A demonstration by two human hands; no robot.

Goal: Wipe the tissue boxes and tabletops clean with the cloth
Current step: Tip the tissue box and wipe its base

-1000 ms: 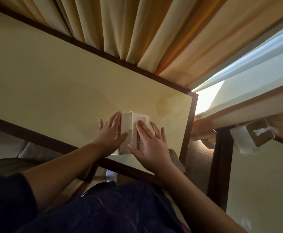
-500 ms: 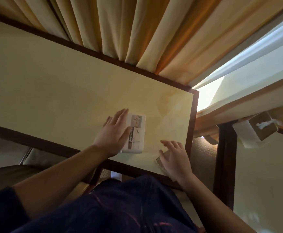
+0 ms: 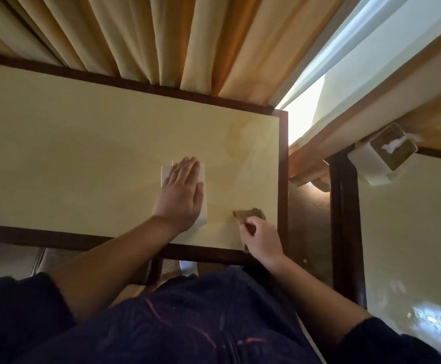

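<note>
A white tissue box [image 3: 203,206] lies flat near the front edge of the cream tabletop [image 3: 83,153]. My left hand [image 3: 181,195] rests flat on it, fingers together and pointing away from me. To its right, near the table's front right corner, my right hand [image 3: 261,241] is closed on a brown cloth [image 3: 248,214], whose end sticks out past my fingers on the tabletop. A second white tissue box [image 3: 377,164] with tissue poking out stands on the neighbouring table [image 3: 411,245] at the right.
Dark wooden rims [image 3: 283,179] frame both tables, with a narrow carpeted gap [image 3: 308,232] between them. Tan curtains [image 3: 161,40] hang along the far edge. A bright window strip [image 3: 345,69] sits at the upper right. My dark-clothed lap fills the bottom.
My right hand left the tissue box, went to the table's front right corner and closed on the brown cloth. The box was tipped down flat, and my left hand now lies on top.
</note>
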